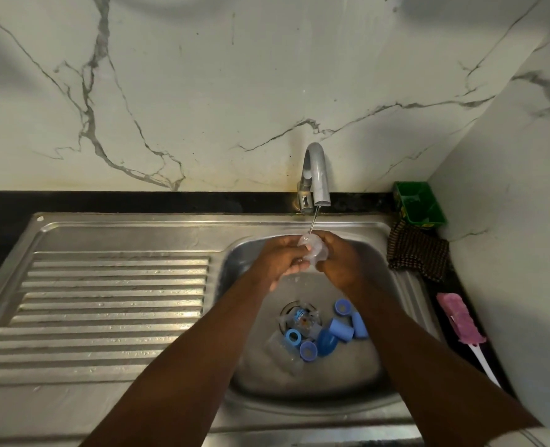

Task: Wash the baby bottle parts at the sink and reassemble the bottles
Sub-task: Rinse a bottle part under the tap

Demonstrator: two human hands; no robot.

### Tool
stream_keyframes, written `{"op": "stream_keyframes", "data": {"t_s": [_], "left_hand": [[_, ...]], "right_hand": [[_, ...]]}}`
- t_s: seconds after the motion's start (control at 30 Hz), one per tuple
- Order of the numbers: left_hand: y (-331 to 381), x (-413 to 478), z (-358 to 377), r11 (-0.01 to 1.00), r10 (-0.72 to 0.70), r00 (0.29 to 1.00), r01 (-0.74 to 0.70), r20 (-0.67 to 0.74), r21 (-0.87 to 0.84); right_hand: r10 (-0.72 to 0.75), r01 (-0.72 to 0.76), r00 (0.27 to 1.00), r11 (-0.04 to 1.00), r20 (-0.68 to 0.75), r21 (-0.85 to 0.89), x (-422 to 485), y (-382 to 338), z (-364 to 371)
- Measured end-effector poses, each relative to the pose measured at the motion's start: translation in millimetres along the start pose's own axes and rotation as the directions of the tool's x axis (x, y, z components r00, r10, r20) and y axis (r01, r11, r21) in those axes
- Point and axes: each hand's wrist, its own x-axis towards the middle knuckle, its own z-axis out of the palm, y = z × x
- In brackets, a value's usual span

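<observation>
My left hand [281, 258] and my right hand [339, 258] meet over the sink bowl [392, 324], both gripping a clear silicone nipple [314, 250] under a thin stream from the tap [315, 175]. On the bowl's floor lie several blue bottle parts: rings [293, 339], caps [341, 330] and a rounded blue lid [326, 341]. A clear bottle with a printed picture [301, 322] lies over the drain. Another clear bottle [283, 353] lies beside the rings, hard to make out.
A ribbed steel draining board [112, 311] spreads to the left. On the right counter stand a green tub [418, 204], a dark checked cloth [418, 253] and a pink bottle brush with a white handle [460, 321]. Marble wall rises behind and to the right.
</observation>
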Motion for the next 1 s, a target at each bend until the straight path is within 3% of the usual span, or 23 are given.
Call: {"op": "stream_keyframes", "data": {"t_s": [0.07, 0.17, 0.23, 0.33, 0.4, 0.5, 0.57, 0.67, 0.77, 0.87, 0.93, 1.0], "left_hand": [[-0.1, -2.6, -1.5, 0.992, 0.107, 0.993, -0.104, -0.044, 0.07], [-6.5, -6.5, -4.4, 0.946, 0.274, 0.961, -0.263, -0.032, 0.192], [-9.2, -9.7, -3.8, 0.936, 0.301, 0.953, -0.3, 0.023, 0.182], [-13.7, -10.9, -8.3, 0.933, 0.282, 0.956, -0.294, 0.083, 0.208], [-16.3, -9.6, -14.5, 0.954, 0.205, 0.978, -0.21, 0.043, 0.213], [-19.5, -8.5, -23.0, 0.978, 0.065, 0.99, -0.038, -0.129, 0.203], [-24.2, -4.1, -29.5, 0.942, 0.079, 0.966, 0.008, -0.245, 0.336], [-27.0, -2.1, -35.3, 0.919, 0.105, 0.955, 0.014, -0.278, 0.395], [-23.8, -5.9, -37.2, 0.898, 0.137, 0.955, -0.008, -0.262, 0.44], [-23.9, -8.9, -36.8, 0.893, 0.13, 0.964, -0.012, -0.233, 0.45], [-23.6, -10.0, -36.0, 0.889, 0.125, 0.963, -0.002, -0.239, 0.458], [-22.2, -9.0, -37.0, 0.892, 0.113, 0.959, 0.017, -0.261, 0.452]], "right_hand": [[0.043, -0.045, 0.999, 0.98, 0.012, 0.193, -3.2, -0.4, -2.3], [0.332, -0.274, 0.943, 0.712, 0.034, 0.646, -4.3, -1.3, -0.4], [0.43, -0.376, 0.896, 0.597, 0.113, 0.708, -0.5, 4.1, 0.3], [0.436, -0.488, 0.865, 0.619, 0.247, 0.615, -0.6, 3.1, 1.8], [0.462, -0.489, 0.866, 0.707, 0.189, 0.512, 2.7, 2.7, 4.0], [0.378, -0.381, 0.924, 0.908, 0.048, 0.176, 5.8, -3.1, 9.1], [0.259, -0.26, 0.965, 0.964, 0.041, 0.045, 1.7, -9.1, 13.0], [0.116, -0.117, 0.993, 0.991, -0.021, -0.069, -2.7, -13.2, 13.2], [0.032, -0.034, 0.996, 0.999, -0.078, -0.023, -2.0, -17.4, 11.1], [0.035, -0.033, 0.996, 0.999, -0.082, 0.029, -3.0, -12.3, 12.5], [0.059, -0.062, 0.997, 0.996, -0.044, -0.065, -4.5, -6.8, 13.6], [0.056, -0.068, 0.993, 0.991, -0.102, -0.117, -3.9, -6.5, 13.2]]}}
